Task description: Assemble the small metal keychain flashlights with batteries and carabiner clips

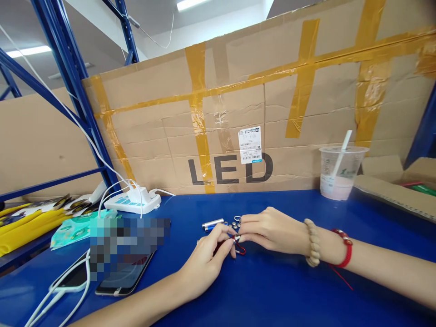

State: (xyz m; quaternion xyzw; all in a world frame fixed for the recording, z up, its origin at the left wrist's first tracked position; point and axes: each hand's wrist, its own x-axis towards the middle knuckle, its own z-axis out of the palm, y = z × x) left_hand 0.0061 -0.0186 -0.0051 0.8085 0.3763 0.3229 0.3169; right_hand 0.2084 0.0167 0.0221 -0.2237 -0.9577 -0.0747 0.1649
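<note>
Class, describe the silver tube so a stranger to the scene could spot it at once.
Find the cardboard marked LED, then the blue table in front of it. On it, just beyond the left hand, lies the silver tube. Its silver colour and place nearer the cardboard set it apart from the blue tube beside it.

LED carton (235, 109), yellow tape (197, 118), shipping label (250, 144) on front. Before carton's right part: clear plastic cup (325, 165), white straw (341, 154), some pink drink (341, 190); open cardboard box (388, 195) by right end. By carton's left end: blue rack post (73, 77), white power strip (131, 208). Front-left of carton: phone (126, 274), teal packet (73, 229).
</note>
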